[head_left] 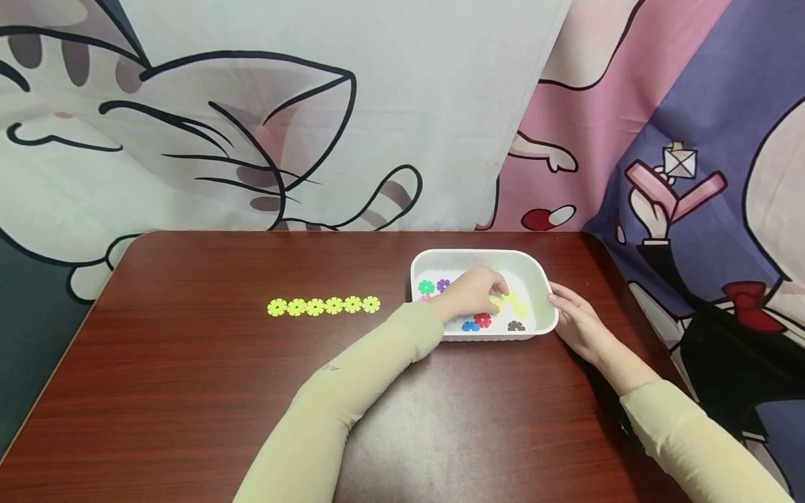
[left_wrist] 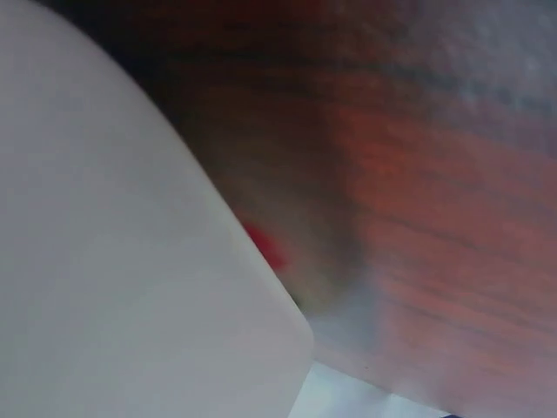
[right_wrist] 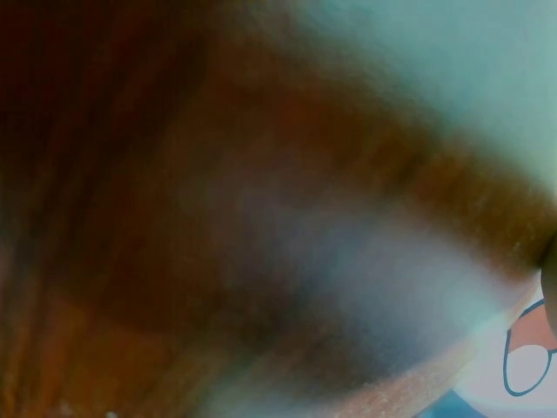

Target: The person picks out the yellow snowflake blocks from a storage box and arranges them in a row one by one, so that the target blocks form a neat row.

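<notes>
— Reaching into the white tray (head_left: 539,279) on the brown table (head_left: 189,391), what is each hand doing?

— My left hand (head_left: 473,293) is down among the plastic flower pieces, fingers curled over a yellow piece (head_left: 514,304); whether I actually pinch it, I cannot tell. My right hand (head_left: 580,323) rests with relaxed fingers against the tray's right rim.

— And farther off?

— A row of six yellow flowers (head_left: 323,306) lies left of the tray, before the cartoon curtain (head_left: 314,119). Both wrist views are blurred.
</notes>
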`<state>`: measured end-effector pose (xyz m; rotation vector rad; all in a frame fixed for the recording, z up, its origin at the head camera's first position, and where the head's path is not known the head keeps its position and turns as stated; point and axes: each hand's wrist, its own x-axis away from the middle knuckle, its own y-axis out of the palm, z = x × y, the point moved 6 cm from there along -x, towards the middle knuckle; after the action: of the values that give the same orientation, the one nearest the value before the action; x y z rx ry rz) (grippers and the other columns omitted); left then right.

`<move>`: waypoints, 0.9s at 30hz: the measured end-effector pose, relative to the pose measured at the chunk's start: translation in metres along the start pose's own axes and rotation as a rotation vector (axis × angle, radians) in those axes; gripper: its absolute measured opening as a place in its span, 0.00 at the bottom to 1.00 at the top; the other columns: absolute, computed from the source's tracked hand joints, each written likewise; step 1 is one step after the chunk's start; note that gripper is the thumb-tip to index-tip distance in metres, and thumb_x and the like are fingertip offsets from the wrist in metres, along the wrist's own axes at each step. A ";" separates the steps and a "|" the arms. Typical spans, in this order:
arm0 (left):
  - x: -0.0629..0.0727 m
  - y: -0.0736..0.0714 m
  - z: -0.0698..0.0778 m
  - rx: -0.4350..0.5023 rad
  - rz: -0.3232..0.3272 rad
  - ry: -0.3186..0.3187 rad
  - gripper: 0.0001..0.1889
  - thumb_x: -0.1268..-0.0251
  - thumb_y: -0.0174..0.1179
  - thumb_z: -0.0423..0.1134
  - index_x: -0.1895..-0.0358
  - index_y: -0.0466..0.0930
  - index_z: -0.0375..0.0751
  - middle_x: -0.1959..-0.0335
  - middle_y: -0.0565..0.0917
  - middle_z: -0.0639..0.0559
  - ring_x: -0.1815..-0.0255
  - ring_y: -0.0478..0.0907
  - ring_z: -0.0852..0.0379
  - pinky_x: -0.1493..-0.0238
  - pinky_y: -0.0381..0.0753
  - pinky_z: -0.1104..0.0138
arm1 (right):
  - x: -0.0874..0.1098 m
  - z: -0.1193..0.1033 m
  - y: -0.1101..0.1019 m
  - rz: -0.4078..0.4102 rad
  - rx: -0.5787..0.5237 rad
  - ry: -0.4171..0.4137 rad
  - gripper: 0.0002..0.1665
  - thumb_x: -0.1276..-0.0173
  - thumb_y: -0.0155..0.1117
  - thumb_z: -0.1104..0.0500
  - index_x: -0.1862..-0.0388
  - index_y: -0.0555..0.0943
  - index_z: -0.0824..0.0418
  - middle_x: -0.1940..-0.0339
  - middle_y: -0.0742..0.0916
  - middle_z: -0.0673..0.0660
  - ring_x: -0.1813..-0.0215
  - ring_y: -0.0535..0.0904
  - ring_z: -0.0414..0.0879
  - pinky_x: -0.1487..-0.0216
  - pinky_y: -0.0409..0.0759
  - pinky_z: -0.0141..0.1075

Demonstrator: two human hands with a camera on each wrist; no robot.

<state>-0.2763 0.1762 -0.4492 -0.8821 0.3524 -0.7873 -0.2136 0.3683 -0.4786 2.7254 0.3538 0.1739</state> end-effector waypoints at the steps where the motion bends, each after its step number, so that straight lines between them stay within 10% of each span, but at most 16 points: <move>1: 0.000 0.001 0.000 -0.018 -0.004 0.005 0.17 0.35 0.74 0.37 0.44 0.87 0.44 0.47 0.89 0.51 0.41 0.82 0.58 0.33 0.76 0.73 | 0.000 0.000 0.000 0.000 0.004 -0.001 0.25 0.13 0.40 0.68 0.38 0.83 0.53 0.43 0.90 0.47 0.41 0.85 0.35 0.41 0.82 0.27; 27: 0.003 0.002 0.005 -0.113 -0.036 0.013 0.15 0.34 0.74 0.37 0.45 0.90 0.45 0.49 0.88 0.51 0.46 0.79 0.57 0.37 0.77 0.71 | 0.000 0.000 0.000 0.003 0.006 0.010 0.25 0.13 0.40 0.68 0.38 0.83 0.53 0.43 0.90 0.47 0.42 0.85 0.35 0.42 0.83 0.27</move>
<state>-0.2705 0.1772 -0.4474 -0.9915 0.3961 -0.8122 -0.2136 0.3682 -0.4783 2.7320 0.3544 0.1876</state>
